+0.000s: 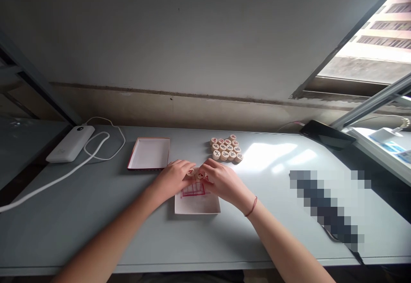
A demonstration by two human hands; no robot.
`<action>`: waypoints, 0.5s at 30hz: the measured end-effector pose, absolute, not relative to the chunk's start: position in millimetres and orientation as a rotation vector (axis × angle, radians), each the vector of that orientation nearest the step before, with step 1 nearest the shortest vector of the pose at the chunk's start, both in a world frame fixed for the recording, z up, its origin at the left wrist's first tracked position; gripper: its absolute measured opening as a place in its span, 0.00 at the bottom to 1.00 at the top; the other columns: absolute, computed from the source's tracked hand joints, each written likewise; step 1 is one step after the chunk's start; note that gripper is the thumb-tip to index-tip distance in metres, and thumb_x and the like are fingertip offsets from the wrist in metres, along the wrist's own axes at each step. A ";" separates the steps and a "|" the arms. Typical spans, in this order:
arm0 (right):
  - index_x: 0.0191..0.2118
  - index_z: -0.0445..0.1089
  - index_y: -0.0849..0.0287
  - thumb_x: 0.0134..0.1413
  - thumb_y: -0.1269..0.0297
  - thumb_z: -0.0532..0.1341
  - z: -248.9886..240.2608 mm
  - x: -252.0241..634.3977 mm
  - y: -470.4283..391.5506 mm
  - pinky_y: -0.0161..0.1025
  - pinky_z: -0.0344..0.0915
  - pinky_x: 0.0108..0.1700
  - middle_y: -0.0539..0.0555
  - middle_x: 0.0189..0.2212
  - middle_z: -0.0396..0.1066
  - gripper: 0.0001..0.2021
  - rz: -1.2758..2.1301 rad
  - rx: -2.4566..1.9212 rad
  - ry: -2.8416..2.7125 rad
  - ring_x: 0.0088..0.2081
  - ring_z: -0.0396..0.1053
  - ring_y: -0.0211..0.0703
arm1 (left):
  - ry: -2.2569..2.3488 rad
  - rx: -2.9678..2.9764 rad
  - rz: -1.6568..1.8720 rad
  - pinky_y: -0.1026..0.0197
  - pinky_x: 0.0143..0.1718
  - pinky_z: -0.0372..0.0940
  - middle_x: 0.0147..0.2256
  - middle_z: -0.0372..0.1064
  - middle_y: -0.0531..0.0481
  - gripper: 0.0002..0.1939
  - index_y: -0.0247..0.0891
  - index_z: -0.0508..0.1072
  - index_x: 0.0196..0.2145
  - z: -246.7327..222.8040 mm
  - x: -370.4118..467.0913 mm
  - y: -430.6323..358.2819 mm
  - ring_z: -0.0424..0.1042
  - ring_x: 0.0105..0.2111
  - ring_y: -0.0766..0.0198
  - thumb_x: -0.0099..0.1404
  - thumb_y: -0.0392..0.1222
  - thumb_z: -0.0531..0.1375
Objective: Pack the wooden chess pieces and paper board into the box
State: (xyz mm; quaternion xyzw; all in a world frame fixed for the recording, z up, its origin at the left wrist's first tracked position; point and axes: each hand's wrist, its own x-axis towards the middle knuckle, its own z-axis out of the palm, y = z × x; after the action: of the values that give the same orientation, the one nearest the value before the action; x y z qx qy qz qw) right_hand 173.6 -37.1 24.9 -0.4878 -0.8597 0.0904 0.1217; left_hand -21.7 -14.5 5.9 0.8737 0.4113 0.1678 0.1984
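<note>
An open white box (197,208) with red lines on its bottom lies near the middle of the desk. Over its far side, my left hand (175,176) curls round a round wooden piece (190,172) with a red character. My right hand (218,177) has its fingers closed on another round piece (201,174), close beside the first. Part of a further red-marked piece shows under my right fingers. Beyond the box, several wooden pieces (225,147) with red or black characters stand in rows, partly stacked.
A shallow box lid (150,153) lies left of the pieces. At the far left is a white power bank (71,144) with a cable (64,176). A black phone (326,135) rests at the back right, and a blurred dark object (326,208) lies on the right.
</note>
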 end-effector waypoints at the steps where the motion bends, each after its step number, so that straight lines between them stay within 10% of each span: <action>1: 0.36 0.69 0.57 0.54 0.73 0.58 22.8 173.1 -36.5 0.33 0.53 0.24 0.52 0.33 0.67 0.05 0.243 -1.421 -2.513 0.28 0.64 0.38 | 1.145 2.441 0.473 0.56 0.45 0.66 0.44 0.73 0.47 0.14 0.41 0.70 0.49 5.7 -21.2 -14.7 0.71 0.44 0.56 0.64 0.37 0.59; 15: 0.35 0.71 0.57 0.56 0.58 0.58 36.6 236.7 28.7 0.37 0.62 0.33 0.54 0.35 0.72 0.09 0.281 -1.749 -1.888 0.29 0.67 0.40 | 1.131 2.434 0.475 0.57 0.47 0.67 0.46 0.73 0.46 0.17 0.39 0.70 0.50 5.4 -21.0 -12.1 0.71 0.46 0.57 0.63 0.36 0.62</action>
State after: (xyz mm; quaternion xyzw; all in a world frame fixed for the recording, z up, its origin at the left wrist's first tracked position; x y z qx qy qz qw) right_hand 236.7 28.7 36.6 -0.6500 -0.7016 0.1045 0.2727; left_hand -21.0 -12.1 5.4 0.8738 0.4060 0.1703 0.2063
